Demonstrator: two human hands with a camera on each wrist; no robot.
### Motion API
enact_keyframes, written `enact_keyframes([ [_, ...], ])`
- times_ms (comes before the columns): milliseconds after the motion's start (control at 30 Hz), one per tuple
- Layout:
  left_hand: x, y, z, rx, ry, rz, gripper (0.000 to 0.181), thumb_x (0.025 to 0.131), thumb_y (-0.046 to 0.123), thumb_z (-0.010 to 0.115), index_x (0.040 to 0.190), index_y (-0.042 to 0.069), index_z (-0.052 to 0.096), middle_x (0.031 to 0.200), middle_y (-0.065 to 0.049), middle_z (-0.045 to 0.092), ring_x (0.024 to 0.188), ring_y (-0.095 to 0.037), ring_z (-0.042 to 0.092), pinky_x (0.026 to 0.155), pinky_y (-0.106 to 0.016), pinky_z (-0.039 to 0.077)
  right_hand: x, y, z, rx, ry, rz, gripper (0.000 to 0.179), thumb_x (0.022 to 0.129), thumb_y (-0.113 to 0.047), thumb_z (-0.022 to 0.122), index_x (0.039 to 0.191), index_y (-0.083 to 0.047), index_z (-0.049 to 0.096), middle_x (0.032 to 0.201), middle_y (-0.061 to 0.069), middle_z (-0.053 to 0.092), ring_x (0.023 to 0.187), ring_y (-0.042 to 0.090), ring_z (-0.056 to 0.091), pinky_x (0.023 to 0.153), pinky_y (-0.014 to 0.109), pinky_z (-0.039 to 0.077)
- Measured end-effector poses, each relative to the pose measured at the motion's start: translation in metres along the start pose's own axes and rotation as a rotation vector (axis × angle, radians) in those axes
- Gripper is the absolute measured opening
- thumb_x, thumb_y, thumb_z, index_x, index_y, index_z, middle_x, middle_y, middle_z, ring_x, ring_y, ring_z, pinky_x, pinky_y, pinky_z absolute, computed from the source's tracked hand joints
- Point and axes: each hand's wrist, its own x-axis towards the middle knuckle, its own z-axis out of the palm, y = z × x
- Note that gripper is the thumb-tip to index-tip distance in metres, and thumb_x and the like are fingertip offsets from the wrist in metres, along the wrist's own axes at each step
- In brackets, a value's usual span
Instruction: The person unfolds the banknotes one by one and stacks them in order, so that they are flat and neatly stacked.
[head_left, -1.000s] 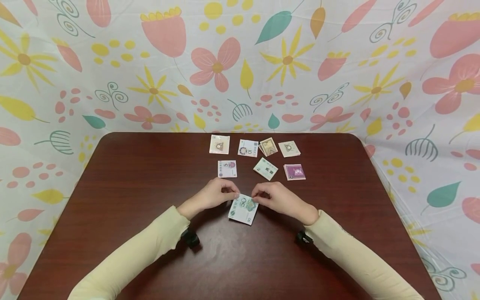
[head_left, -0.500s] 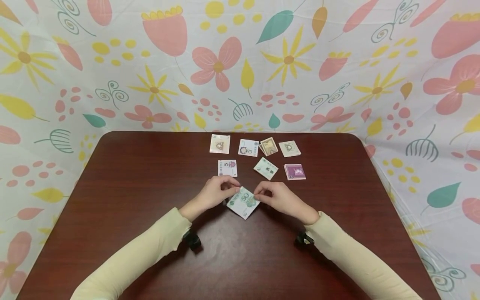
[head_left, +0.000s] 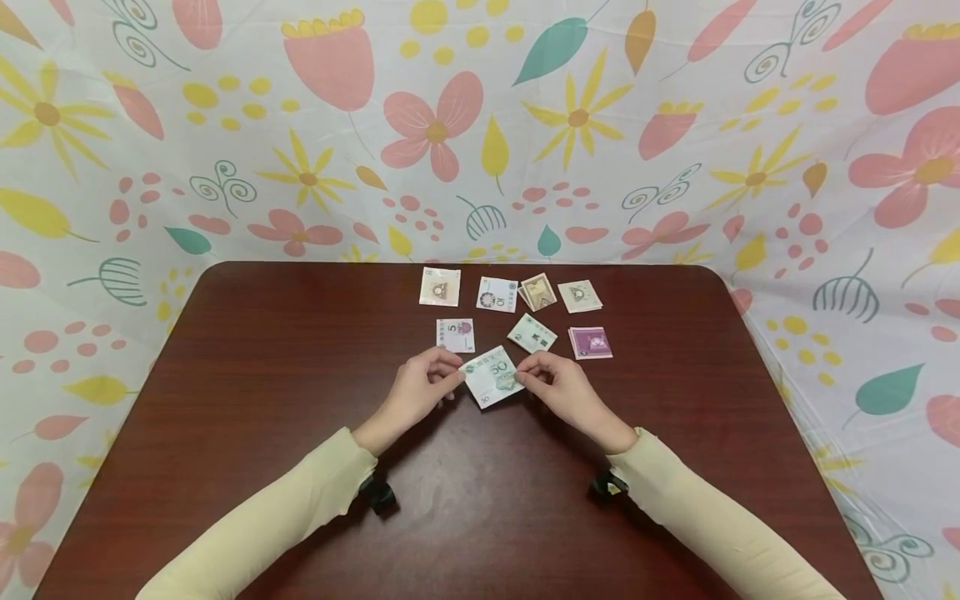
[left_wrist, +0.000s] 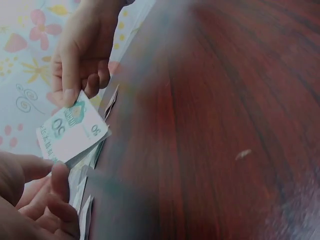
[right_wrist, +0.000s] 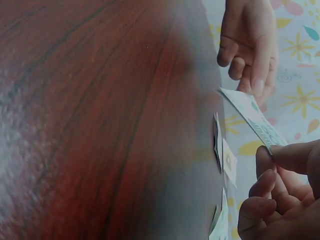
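Note:
A green-and-white folded 50 banknote (head_left: 493, 379) is held above the table, tilted, with its printed side up. My left hand (head_left: 418, 385) pinches its left corner between thumb and finger. The right hand (head_left: 561, 383) pinches the opposite side the same way. In the left wrist view the note (left_wrist: 75, 132) spans the space between both hands, and a second layer shows beneath its edge. Seen nearly edge-on in the right wrist view, the note (right_wrist: 254, 116) bends slightly. Just beyond the hands lie a purple 5 note (head_left: 455, 335) and a green 2 note (head_left: 532, 333).
Farther back on the dark wooden table (head_left: 300, 350) lie a cream note (head_left: 440, 287), a 10 note (head_left: 497, 294), a brown note (head_left: 537, 292) and folded cream notes (head_left: 580, 296). Purple notes (head_left: 591, 342) lie to the right. A floral cloth (head_left: 480, 133) hangs behind.
The 50 note has turned clockwise between my fingers and risen slightly away from me. My left hand has shifted a little to the left along with it; the other notes stay put.

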Motion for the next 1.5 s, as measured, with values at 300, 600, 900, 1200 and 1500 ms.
enact_keyframes([
  [300, 0.000, -0.001, 0.007, -0.116, 0.035, -0.007, 0.013, 0.096, 0.004, 0.073, 0.106, -0.004, 0.069, 0.093, -0.024, 0.076, 0.059, -0.025, 0.071, 0.051, -0.020, 0.042, -0.001, -0.002, 0.003, 0.052, 0.037, 0.049, 0.004, 0.096, -0.007, 0.073, 0.096, -0.003, 0.073, 0.081, 0.009, 0.072, 0.066, 0.006, 0.056, 0.061, 0.021, 0.045],
  [600, -0.001, -0.004, 0.010, -0.102, 0.089, 0.021, 0.010, 0.097, 0.005, 0.070, 0.100, -0.005, 0.072, 0.082, -0.020, 0.074, 0.051, -0.019, 0.062, 0.057, -0.019, 0.046, -0.003, -0.003, 0.006, 0.143, 0.005, 0.077, 0.010, 0.096, -0.006, 0.073, 0.101, 0.003, 0.071, 0.085, 0.015, 0.073, 0.065, 0.012, 0.059, 0.059, 0.021, 0.046],
  [900, -0.004, -0.005, 0.003, -0.111, 0.025, 0.016, 0.010, 0.099, 0.000, 0.066, 0.101, -0.009, 0.070, 0.074, -0.021, 0.067, 0.054, -0.014, 0.056, 0.055, -0.020, 0.042, -0.006, 0.000, 0.001, 0.101, 0.004, 0.041, 0.007, 0.100, -0.008, 0.067, 0.100, -0.002, 0.072, 0.080, 0.017, 0.069, 0.058, 0.011, 0.056, 0.051, 0.023, 0.045],
  [1200, -0.010, -0.005, -0.010, -0.126, -0.171, 0.043, 0.012, 0.102, 0.003, 0.063, 0.098, -0.006, 0.068, 0.066, -0.009, 0.058, 0.059, -0.016, 0.051, 0.051, -0.020, 0.036, -0.003, 0.008, -0.005, -0.015, -0.066, -0.062, 0.022, 0.098, -0.005, 0.070, 0.119, -0.006, 0.075, 0.113, 0.008, 0.075, 0.098, 0.014, 0.065, 0.087, 0.032, 0.052],
  [1500, -0.008, -0.011, -0.014, -0.128, -0.235, 0.064, 0.013, 0.103, 0.007, 0.064, 0.098, -0.005, 0.068, 0.063, 0.000, 0.056, 0.058, -0.015, 0.051, 0.052, -0.021, 0.037, -0.005, 0.012, 0.000, -0.070, -0.132, -0.136, 0.027, 0.095, -0.002, 0.072, 0.122, -0.005, 0.075, 0.112, 0.006, 0.074, 0.106, 0.021, 0.066, 0.097, 0.042, 0.052],
])
